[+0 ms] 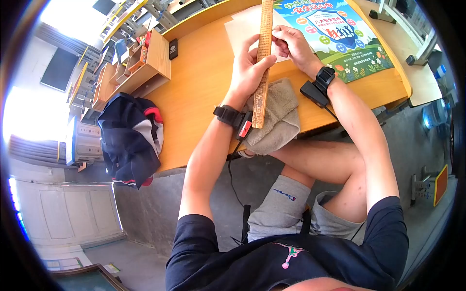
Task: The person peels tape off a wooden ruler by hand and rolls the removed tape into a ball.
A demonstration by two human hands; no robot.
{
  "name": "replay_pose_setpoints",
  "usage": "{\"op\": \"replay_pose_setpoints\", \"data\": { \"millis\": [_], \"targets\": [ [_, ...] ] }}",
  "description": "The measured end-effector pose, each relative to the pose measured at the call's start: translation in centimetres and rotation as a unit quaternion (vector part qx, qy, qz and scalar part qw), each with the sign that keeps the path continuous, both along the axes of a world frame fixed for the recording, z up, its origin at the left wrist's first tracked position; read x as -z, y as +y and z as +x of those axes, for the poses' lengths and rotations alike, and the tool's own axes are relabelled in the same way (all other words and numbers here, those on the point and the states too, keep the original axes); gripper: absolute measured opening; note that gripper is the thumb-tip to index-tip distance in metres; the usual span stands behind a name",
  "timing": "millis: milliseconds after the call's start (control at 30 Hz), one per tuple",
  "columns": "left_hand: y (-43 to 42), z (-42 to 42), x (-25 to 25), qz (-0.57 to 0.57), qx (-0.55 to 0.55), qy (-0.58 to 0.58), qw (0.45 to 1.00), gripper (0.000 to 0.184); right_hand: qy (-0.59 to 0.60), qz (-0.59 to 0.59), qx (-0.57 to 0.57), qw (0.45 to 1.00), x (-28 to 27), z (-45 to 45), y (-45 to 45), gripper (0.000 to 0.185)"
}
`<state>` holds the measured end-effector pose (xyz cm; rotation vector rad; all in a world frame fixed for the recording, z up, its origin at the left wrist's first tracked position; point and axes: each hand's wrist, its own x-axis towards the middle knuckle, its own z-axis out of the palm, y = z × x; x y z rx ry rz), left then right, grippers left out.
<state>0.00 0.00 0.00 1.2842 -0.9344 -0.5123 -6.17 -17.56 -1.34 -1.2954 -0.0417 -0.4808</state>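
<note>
My left hand (250,68) is wrapped round a long flat wooden strip (265,43) covered in rows of dark characters, its thumb lying across the front. The strip stands lengthwise, its lower end over a grey-brown towel (281,109) draped at the desk's edge. Close against the strip's right edge, my right hand (295,46) has its fingers curled and pinched together. What those fingers hold, if anything, is hidden. Behind both hands lie pale paper sheets (242,30) on the yellow desk (194,97).
A colourful poster (340,41) covers the desk's right side. To the left are a wooden organizer box (155,63), a black remote-like object (173,49) and a dark jacket (127,138) hanging over the edge. A black device (313,94) with a cable sits by my right wrist.
</note>
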Motion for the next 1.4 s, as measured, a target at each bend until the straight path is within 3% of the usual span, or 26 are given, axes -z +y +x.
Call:
{"op": "replay_pose_setpoints", "data": {
  "millis": [367, 567, 1400],
  "targets": [
    [0.01, 0.00, -0.20, -0.029, 0.035, 0.060, 0.997, 0.061, -0.028, 0.042, -0.041, 0.998, 0.06, 0.15, -0.11, 0.023],
    [-0.06, 0.30, -0.01, -0.042, 0.057, 0.087, 0.994, 0.059, -0.037, 0.038, -0.010, 0.999, 0.10, 0.22, 0.01, 0.024],
    [0.10, -0.02, -0.40, -0.035, 0.062, 0.090, 0.993, 0.060, -0.047, 0.034, 0.024, 0.998, 0.11, 0.11, -0.14, 0.023]
  ]
}}
